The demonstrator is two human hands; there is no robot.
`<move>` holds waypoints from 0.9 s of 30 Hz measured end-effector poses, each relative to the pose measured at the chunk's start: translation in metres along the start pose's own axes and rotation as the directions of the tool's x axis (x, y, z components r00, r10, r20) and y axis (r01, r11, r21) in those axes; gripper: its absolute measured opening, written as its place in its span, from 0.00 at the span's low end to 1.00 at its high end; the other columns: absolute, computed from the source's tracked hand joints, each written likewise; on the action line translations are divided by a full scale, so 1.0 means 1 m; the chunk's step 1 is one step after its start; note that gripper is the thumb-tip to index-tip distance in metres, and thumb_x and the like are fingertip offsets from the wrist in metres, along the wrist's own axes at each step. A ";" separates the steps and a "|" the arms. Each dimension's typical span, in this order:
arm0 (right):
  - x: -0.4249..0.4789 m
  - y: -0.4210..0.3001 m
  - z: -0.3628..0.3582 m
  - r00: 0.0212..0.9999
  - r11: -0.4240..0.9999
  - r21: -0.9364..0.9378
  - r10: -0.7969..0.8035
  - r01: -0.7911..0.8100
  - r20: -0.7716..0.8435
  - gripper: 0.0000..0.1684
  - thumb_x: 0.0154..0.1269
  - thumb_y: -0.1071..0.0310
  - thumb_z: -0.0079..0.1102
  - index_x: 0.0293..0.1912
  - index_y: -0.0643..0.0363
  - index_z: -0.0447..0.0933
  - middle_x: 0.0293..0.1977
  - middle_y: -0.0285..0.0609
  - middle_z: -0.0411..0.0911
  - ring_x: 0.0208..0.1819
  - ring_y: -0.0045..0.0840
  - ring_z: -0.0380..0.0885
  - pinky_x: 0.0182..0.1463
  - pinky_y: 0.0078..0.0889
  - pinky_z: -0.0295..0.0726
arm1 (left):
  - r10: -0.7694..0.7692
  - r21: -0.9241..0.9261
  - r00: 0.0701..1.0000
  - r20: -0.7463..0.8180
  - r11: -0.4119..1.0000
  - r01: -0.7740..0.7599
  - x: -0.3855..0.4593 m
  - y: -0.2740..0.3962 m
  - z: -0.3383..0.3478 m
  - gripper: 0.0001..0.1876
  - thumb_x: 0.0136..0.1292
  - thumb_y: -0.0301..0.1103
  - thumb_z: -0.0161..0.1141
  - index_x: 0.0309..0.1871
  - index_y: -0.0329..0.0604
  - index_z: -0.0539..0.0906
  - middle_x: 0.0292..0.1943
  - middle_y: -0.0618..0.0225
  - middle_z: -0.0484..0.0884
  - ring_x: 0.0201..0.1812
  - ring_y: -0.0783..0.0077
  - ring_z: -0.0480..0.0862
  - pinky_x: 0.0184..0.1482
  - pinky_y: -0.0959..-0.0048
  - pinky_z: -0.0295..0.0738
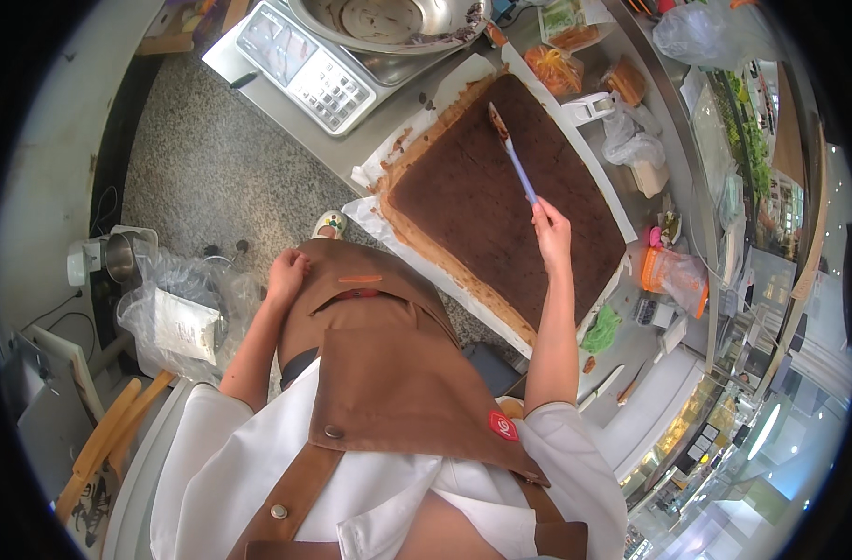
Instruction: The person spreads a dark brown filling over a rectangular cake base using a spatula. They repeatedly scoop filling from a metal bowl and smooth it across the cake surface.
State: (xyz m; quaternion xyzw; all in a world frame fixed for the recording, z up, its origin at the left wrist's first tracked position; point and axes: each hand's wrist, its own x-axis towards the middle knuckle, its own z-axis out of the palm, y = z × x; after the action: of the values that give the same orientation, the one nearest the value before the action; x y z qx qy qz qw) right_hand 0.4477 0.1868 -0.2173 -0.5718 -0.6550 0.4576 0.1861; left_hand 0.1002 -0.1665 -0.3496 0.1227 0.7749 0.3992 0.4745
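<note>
My right hand [551, 231] grips the purple-blue handle of a spatula [520, 171]. Its blade, smeared with brown, rests on or just over the far part of a large dark brown sheet cake [496, 210]. Pale brown edges show along two sides of the cake, which lies on white baking paper [370, 210] on the steel worktop. Beside the front of my brown apron is my left hand [288, 274], its fingers curled in and nothing visible in them.
Beyond the cake, a steel bowl [398, 43] with chocolate residue stands on a digital scale [314, 77]. Along the right lie a tape dispenser [590, 108], plastic bags [632, 143], a green cloth [601, 330] and a knife [603, 385]. Bagged goods [186, 325] sit at the left.
</note>
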 end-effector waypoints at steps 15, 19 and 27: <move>-0.070 -0.043 0.004 0.858 0.693 0.576 0.122 -0.434 0.499 0.22 0.74 0.62 0.49 0.57 0.71 0.72 0.27 0.32 0.70 0.21 0.07 0.62 0.20 0.10 0.55 | 0.016 0.049 0.999 -0.035 0.999 -0.014 -0.002 0.004 0.006 0.09 0.66 0.30 0.54 0.38 0.33 0.80 0.27 0.64 0.82 0.29 0.74 0.82 0.36 0.74 0.77; -0.056 -0.079 -0.001 0.892 0.676 0.662 -0.015 -0.324 0.452 0.23 0.75 0.61 0.49 0.57 0.73 0.70 0.28 0.33 0.70 0.22 0.07 0.63 0.20 0.09 0.55 | 0.030 0.135 0.998 -0.050 0.991 -0.023 -0.009 0.011 0.005 0.09 0.66 0.31 0.55 0.36 0.34 0.80 0.27 0.64 0.83 0.29 0.74 0.82 0.36 0.74 0.77; 0.016 -0.179 0.007 0.957 0.945 0.184 -0.286 0.271 0.058 0.18 0.70 0.62 0.58 0.54 0.62 0.79 0.29 0.27 0.69 0.29 0.10 0.65 0.31 0.15 0.65 | 0.006 -0.020 0.999 -0.035 1.000 -0.007 0.002 -0.006 0.008 0.07 0.66 0.28 0.53 0.38 0.34 0.79 0.27 0.65 0.82 0.28 0.75 0.81 0.35 0.75 0.77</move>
State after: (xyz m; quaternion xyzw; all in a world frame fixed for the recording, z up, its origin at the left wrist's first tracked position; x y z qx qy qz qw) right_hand 0.3339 0.2120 -0.0799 -0.4353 -0.6939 0.5056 0.2707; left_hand 0.1068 -0.1652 -0.3570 0.1134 0.7788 0.4104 0.4607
